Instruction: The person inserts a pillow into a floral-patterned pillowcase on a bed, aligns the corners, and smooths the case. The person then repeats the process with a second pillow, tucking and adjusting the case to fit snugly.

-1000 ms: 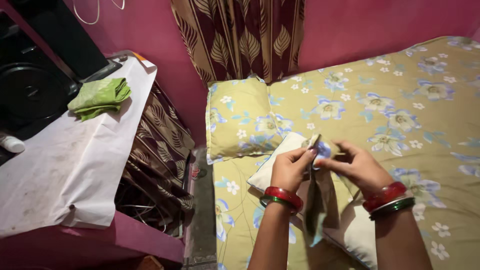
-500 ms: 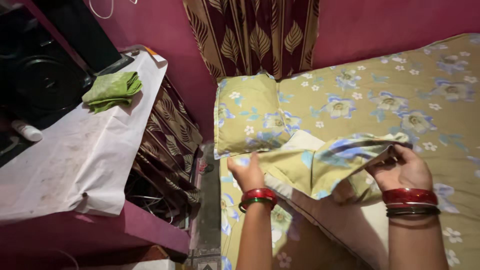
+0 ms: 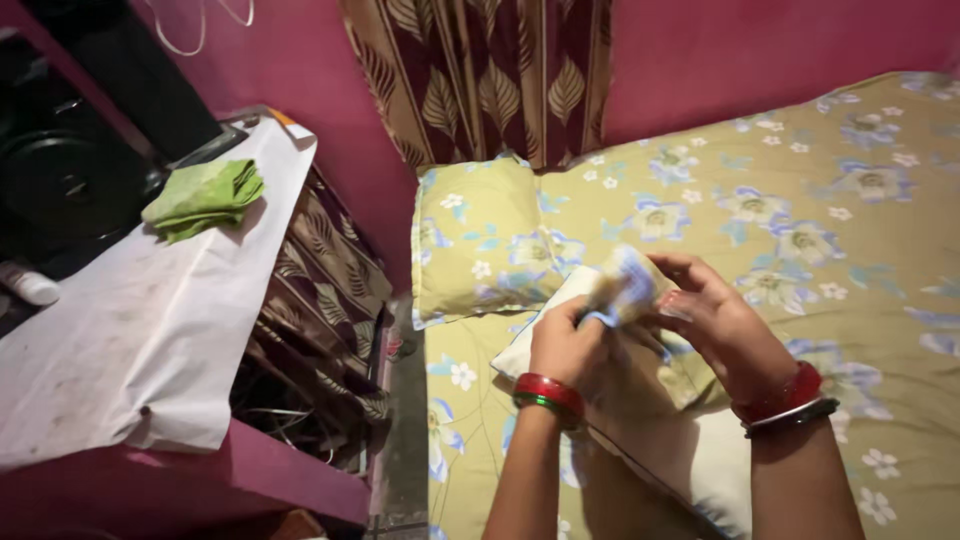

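I judge the covering only just begun: my left hand [image 3: 565,345] and right hand [image 3: 715,325] both pinch the bunched floral pillowcase [image 3: 625,285] between them, above a bare white pillow [image 3: 690,450] that lies uncovered under my wrists. Beyond my hands lies a covered pillow [image 3: 480,240] on the floral bedsheet [image 3: 850,250]; left of them, a paper-topped table [image 3: 130,340] carries a folded green cloth [image 3: 200,195] against magenta walls [image 3: 760,50].

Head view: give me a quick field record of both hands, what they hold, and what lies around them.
left hand: grips bunched floral pillowcase
right hand: fingers on the same cloth
bare pillow: white, under the hands
covered pillow: floral, at the bed's head
bed sheet: olive, floral
side table: white cover, folded green cloth
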